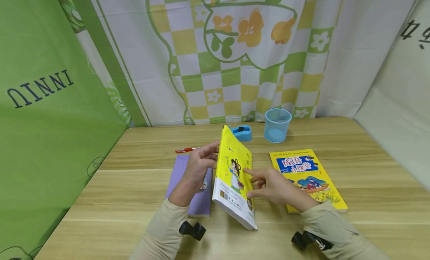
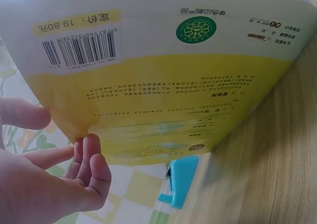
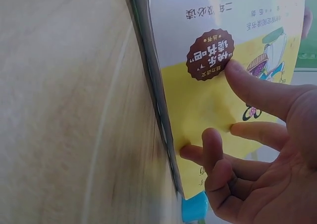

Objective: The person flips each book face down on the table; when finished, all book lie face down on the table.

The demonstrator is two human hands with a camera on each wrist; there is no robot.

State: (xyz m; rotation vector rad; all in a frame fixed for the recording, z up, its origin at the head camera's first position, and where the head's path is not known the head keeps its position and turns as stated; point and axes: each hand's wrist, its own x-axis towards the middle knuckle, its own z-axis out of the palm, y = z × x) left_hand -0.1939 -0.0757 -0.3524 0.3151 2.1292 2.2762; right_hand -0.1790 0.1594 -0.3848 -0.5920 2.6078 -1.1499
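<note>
A yellow-and-white paperback book (image 1: 234,174) stands tilted on the wooden table, its illustrated front toward the right. My left hand (image 1: 199,168) is at its spine side, fingertips against the edge near the back cover (image 2: 163,100), which carries a barcode. From the other side, my right hand (image 1: 268,185) rests its thumb and fingertips on the front cover (image 3: 198,110), close to the round brown badge; two of its fingers are bent away from the cover. Under my left forearm lies a purple book (image 1: 199,200), partly hidden by the hand and the standing book.
Another yellow book (image 1: 314,181) lies flat to the right, partly under my right forearm. Behind the standing book are a blue tape dispenser (image 1: 243,133) and a translucent blue cup (image 1: 277,126). A red pen (image 1: 185,150) lies beyond the purple book. A patterned curtain (image 1: 235,77) borders the table's far edge.
</note>
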